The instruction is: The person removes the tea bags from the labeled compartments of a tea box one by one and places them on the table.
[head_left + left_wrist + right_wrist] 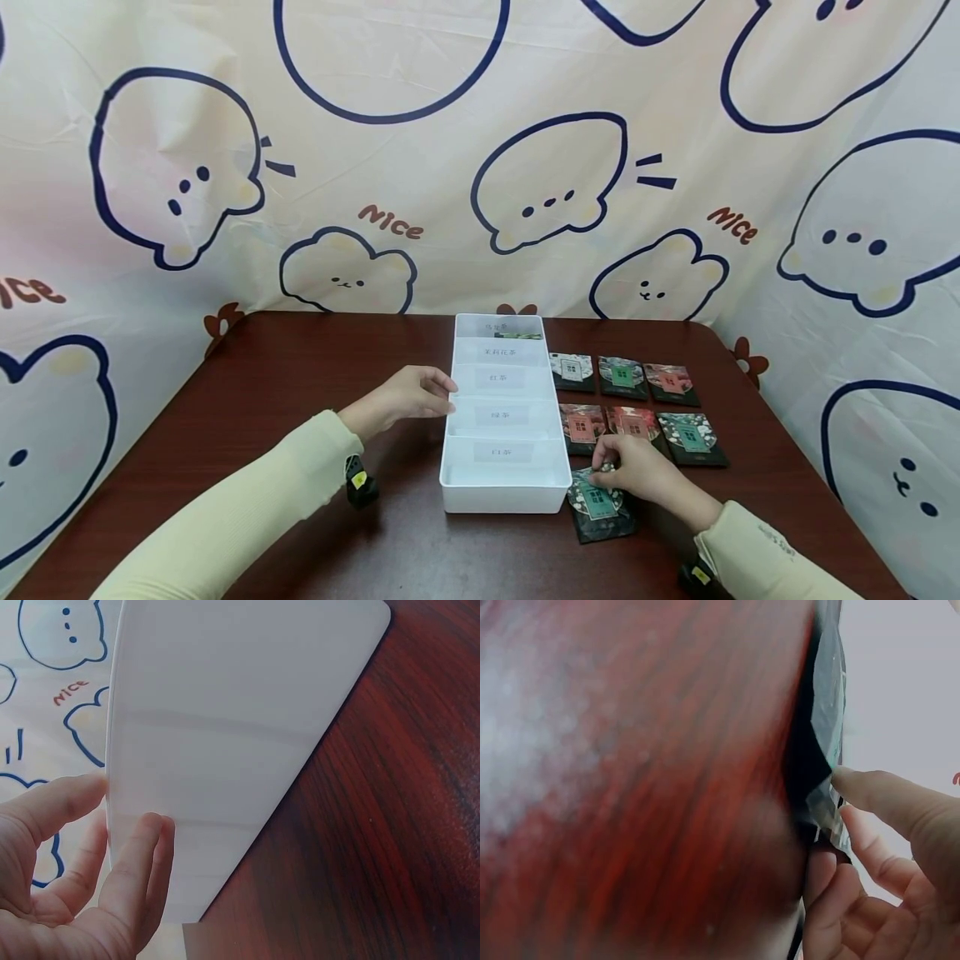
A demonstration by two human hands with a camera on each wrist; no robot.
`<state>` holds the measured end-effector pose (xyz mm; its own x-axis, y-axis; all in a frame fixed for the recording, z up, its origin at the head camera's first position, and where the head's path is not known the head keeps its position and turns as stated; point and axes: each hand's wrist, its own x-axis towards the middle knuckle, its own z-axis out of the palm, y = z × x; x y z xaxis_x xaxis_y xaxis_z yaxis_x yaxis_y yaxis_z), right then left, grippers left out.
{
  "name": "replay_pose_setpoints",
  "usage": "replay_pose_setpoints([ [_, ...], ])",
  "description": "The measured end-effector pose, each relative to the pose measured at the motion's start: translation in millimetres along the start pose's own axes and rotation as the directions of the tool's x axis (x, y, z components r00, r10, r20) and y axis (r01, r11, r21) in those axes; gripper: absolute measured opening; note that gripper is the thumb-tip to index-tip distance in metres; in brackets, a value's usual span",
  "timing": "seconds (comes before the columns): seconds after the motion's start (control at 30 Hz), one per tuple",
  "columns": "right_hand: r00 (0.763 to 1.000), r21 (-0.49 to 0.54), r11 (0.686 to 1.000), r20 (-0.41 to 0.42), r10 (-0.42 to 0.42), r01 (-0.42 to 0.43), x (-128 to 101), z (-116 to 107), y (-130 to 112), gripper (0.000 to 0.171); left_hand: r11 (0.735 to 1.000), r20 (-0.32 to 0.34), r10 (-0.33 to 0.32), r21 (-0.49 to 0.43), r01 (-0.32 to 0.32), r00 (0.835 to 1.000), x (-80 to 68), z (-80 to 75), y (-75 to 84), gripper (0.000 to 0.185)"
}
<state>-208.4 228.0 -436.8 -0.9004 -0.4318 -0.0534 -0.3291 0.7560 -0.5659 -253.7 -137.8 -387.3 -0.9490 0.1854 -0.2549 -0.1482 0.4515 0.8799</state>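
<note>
A long white divided box (506, 475) stands mid-table, with character labels along its compartments. My left hand (415, 393) rests its fingertips against the box's left side; in the left wrist view its extended fingers (131, 859) touch the outer white wall. To the right of the box, my right hand (637, 467) pinches the upper edge of a dark tea packet (600, 506) with a teal label. In the right wrist view, thumb and fingers hold the packet's shiny edge (826, 712). Part of that packet is hidden by the hand.
Two rows of tea packets lie right of the box, including a white-labelled one (572, 371), a green one (622, 377) and a red one (671, 383). A green-edged packet (517, 337) shows in the box's farthest compartment. A patterned curtain (450, 167) hangs behind the table.
</note>
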Motion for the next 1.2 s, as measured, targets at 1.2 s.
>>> replay_pose_setpoints([
  [1.2, 1.0, -0.033, 0.999, -0.019, 0.0, 0.0, -3.9, -6.0, -5.1, 0.021, 1.0, -0.003, -0.007, 0.015, 0.007, 1.0, 0.0, 1.1, 1.3, 0.028],
])
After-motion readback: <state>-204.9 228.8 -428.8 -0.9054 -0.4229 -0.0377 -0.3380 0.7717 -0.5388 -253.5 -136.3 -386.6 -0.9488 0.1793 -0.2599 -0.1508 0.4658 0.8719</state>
